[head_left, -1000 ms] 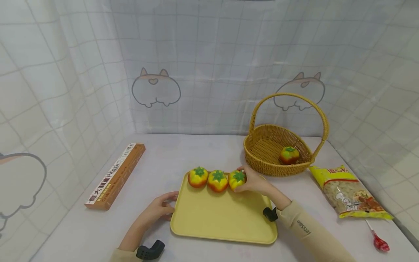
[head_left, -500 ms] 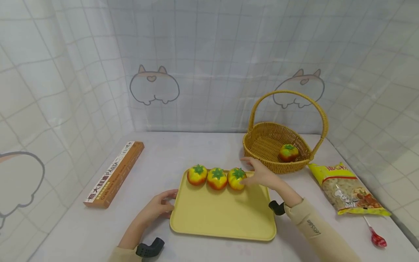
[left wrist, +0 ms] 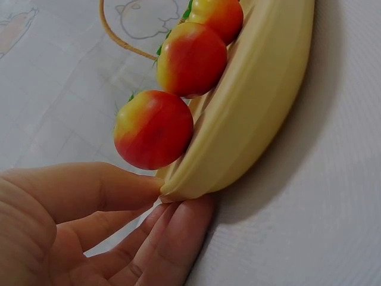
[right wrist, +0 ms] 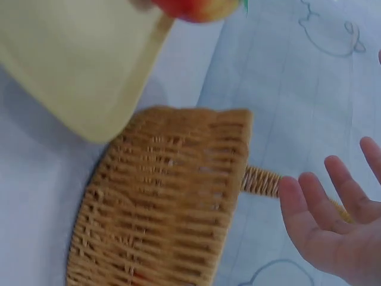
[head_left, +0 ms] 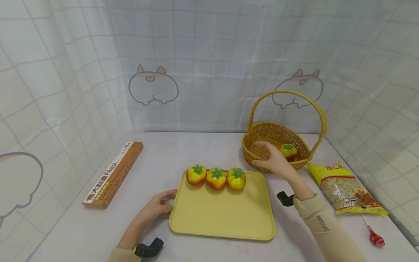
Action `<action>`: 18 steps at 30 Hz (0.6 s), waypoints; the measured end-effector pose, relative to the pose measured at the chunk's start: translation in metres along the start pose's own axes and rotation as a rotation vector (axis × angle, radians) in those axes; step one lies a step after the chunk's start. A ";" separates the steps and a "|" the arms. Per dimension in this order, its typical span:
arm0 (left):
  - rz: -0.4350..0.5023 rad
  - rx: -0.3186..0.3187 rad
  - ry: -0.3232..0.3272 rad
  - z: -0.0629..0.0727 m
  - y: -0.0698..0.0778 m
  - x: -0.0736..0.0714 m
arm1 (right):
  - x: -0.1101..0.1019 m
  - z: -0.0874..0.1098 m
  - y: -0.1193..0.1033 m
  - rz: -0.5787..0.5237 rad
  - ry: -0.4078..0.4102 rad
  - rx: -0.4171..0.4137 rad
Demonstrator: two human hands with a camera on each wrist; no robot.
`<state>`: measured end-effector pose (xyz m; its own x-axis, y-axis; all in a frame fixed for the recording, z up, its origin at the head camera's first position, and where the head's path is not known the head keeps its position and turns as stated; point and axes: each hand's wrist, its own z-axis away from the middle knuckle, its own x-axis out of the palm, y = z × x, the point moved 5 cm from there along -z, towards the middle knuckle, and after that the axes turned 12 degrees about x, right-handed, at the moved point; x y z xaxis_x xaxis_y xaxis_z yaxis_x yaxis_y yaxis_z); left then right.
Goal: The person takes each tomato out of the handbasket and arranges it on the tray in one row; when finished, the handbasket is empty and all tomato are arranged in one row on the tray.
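Note:
My left hand (head_left: 156, 208) pinches the left edge of a yellow tray (head_left: 222, 220); the left wrist view shows the thumb (left wrist: 101, 189) on its rim and fingers underneath. Along the tray's far edge sit three tomato-like fruits, left (head_left: 196, 176), middle (head_left: 216, 179) and right (head_left: 236, 179), yellow-red with green leaves. Nothing is in my right hand (head_left: 276, 160), which hovers over the near rim of a wicker basket (head_left: 249, 154) with fingers apart. Inside the basket, one more such fruit (head_left: 288, 148) lies at the right, partly behind that hand.
The basket's tall handle (head_left: 294, 92) arches above it. A pasta box (head_left: 114, 174) lies at the left. On the right are a yellow-edged food bag (head_left: 348, 191) and a red lollipop (head_left: 376, 238). A gridded white curtain (head_left: 209, 72) surrounds the table.
My right hand has let go of the right fruit on the tray and moved up and right to the basket. The left hand stays at the tray's edge.

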<state>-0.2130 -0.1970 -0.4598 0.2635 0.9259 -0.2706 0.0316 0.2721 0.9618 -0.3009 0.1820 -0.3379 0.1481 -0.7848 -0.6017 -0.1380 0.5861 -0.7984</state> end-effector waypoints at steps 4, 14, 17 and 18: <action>0.003 0.006 -0.001 -0.001 -0.003 -0.001 | -0.011 -0.005 0.007 -0.027 0.036 0.023; 0.016 0.010 -0.009 -0.002 -0.003 0.000 | -0.039 -0.016 0.032 -0.095 0.161 0.072; 0.011 0.006 -0.006 -0.002 -0.005 0.000 | -0.045 -0.019 0.041 -0.103 0.187 0.097; 0.011 0.007 -0.005 -0.002 -0.005 0.000 | -0.047 -0.021 0.044 -0.105 0.191 0.110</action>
<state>-0.2154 -0.1980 -0.4646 0.2691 0.9276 -0.2593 0.0350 0.2597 0.9651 -0.3342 0.2402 -0.3446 -0.0335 -0.8606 -0.5083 -0.0227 0.5091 -0.8604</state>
